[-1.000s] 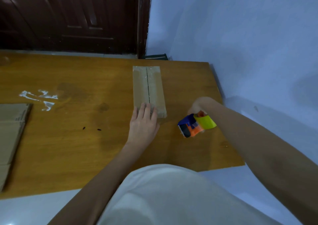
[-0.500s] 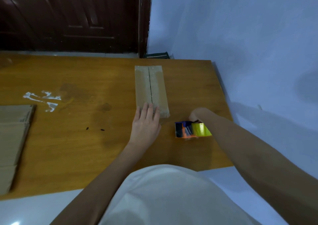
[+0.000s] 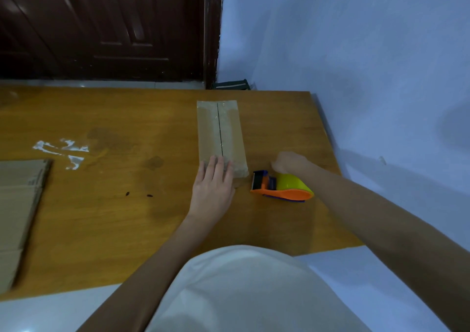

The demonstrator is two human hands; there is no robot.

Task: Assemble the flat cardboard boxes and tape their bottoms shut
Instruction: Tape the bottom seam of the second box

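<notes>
Toward the desk's (image 3: 106, 219) far right corner lies the cardboard box (image 3: 220, 136), long and narrow, its two bottom flaps meeting along a centre seam. The left hand (image 3: 213, 186) lies flat — fingers (image 3: 218, 165) stretched out over the box's near end, gripping nothing. Just right of that end sits the tape dispenser (image 3: 281, 186); the right hand (image 3: 290, 162) hovers curled behind it — whether it touches is unclear. A stack of flat cardboard (image 3: 17, 204) lies at the left edge.
</notes>
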